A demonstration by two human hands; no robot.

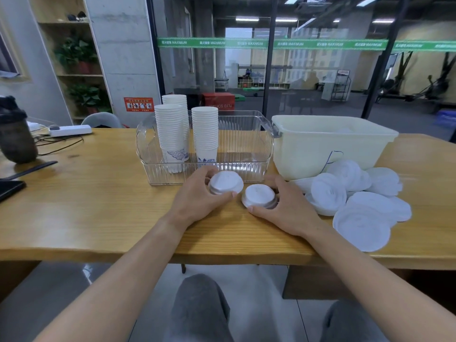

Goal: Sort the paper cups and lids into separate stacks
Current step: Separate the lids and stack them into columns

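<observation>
Left hand (197,196) curls around a small stack of white lids (225,185), thumb at the near edge and fingers wrapped over the far edge; the stack rests on the wooden table (98,206). Right hand (287,206) grips a second short lid stack (259,196) in the same manner, thumb tip at the near rim, fingers behind it. The two stacks lie just beside each other between the hands, close but apart.

Lids: round, thin, matte white plastic with a raised centre disc and a darker band showing at the stacked edges. To the right of the right hand, a loose pile of lids (357,201) lies spread on the table, overlapping at odd angles.

Beyond the left hand's fingertips stands a clear ribbed plastic bin (246,154), touching or nearly touching the held stack. Inside it, at its left end, stand tall nested columns of white paper cups (204,132), the lowest cups printed with blue patterns. Beyond the right hand sits an opaque pale-yellow tub (320,149), smooth-walled and rectangular, with the loose pile against its near side.
</observation>
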